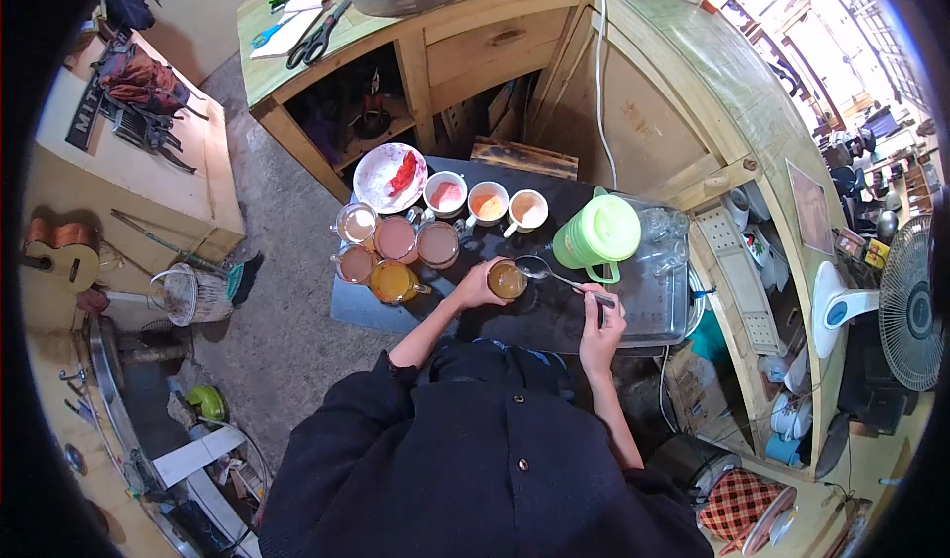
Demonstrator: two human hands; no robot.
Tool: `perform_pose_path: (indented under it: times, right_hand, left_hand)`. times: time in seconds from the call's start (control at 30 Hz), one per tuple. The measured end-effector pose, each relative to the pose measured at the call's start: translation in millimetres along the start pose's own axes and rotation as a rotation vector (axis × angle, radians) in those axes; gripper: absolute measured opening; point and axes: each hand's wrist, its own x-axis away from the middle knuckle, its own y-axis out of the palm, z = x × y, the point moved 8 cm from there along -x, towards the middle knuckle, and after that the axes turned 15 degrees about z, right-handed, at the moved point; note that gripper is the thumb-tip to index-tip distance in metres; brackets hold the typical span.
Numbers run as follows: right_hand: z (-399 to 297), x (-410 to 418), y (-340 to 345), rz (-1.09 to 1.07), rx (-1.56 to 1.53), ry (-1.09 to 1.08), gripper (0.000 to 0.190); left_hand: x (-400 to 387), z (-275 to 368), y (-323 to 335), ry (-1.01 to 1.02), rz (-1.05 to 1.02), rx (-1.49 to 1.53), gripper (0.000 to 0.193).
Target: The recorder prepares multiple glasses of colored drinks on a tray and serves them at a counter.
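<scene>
My left hand [476, 289] is wrapped around a glass of brownish drink [508, 280] over the dark table [475, 328]. Between the fingers of my right hand [603, 328] is the handle of a metal spoon [562, 280]; its bowl is at the glass's right rim. To the left are several filled glass mugs, among them a pink drink [395, 238], a brownish one [437, 244] and an orange one [392, 282]. Behind them stand three white cups holding pink [447, 194], orange [487, 206] and pale tan [527, 209] contents. A lidded green pitcher [598, 235] is beyond my right hand.
A patterned plate [371, 179] bears a crumpled red item [403, 174]. At the table's right end, a clear plastic tray [653, 313] holds several empty glasses [657, 225]. A wooden counter [475, 27] with scissors [318, 38] borders the far side; a white cord [605, 76] hangs from it.
</scene>
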Motion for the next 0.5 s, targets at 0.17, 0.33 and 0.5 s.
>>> perform_pose_path:
  times: [0.17, 0.33, 0.5]
  right_hand:
    - [-9, 15, 32, -0.195, 0.190, -0.370, 0.010]
    - [19, 28, 74, -0.339, 0.271, -0.524, 0.015]
    - [35, 31, 100, -0.411, 0.246, -0.575, 0.017]
  left_hand:
    - [-2, 0, 1, 0.043, -0.005, 0.037, 0.073]
    - [-2, 5, 3, -0.009, -0.017, 0.098, 0.071]
    - [-3, 9, 3, 0.010, -0.021, 0.071, 0.070]
